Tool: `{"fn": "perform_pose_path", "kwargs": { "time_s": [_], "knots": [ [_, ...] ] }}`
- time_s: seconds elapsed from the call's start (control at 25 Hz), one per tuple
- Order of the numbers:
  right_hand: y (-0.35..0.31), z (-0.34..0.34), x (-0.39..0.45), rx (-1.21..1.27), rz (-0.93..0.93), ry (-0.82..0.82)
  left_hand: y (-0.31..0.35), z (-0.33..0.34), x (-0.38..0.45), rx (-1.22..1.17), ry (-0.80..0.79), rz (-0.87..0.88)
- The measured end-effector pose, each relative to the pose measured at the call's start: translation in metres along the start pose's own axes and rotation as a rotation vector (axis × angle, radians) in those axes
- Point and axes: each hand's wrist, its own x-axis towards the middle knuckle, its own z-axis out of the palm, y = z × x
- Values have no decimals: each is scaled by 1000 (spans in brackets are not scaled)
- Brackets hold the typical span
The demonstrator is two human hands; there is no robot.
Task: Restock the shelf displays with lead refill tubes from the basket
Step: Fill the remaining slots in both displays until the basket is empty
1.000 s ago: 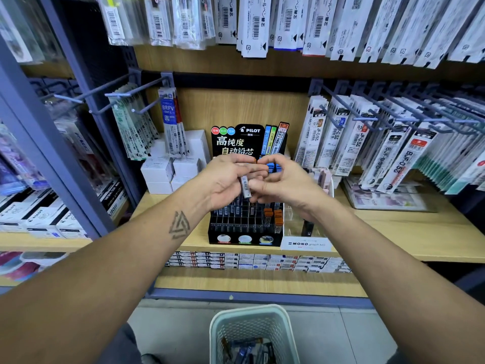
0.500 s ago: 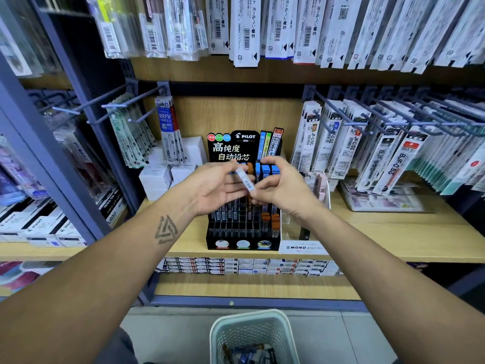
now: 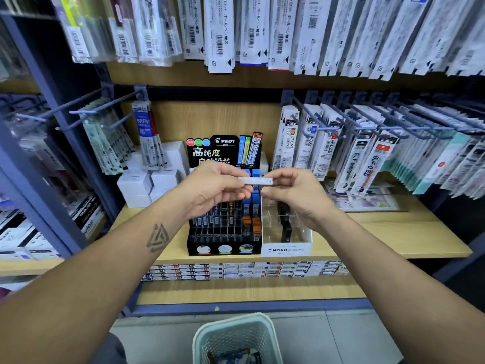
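A slim, flat, pale grey plastic lead refill tube (image 3: 255,181) lies horizontal above the black slotted Pilot display rack (image 3: 224,233). Left hand (image 3: 217,189) pinches its left end; right hand (image 3: 294,191) pinches its right end. Tube label is blurred. The mint perforated plastic basket (image 3: 235,337) is cut off below, its contents indistinct.

Head-worn view, facing forward and down, close to shelf (image 3: 393,248)

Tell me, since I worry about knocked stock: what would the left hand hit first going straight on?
Likely the right hand, which pinches the other end of the pale lead refill tube that the left hand holds.
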Motion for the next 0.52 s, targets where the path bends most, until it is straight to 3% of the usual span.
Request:
{"fn": "perform_pose_path", "kwargs": {
  "time_s": [0.32,0.52],
  "knots": [
    [-5,-54,-11,127,69,2,-9,58,24,156,-61,114],
    [-10,-73,-4,287,214,1,-5,79,42,217,-33,279]
  ]
}}
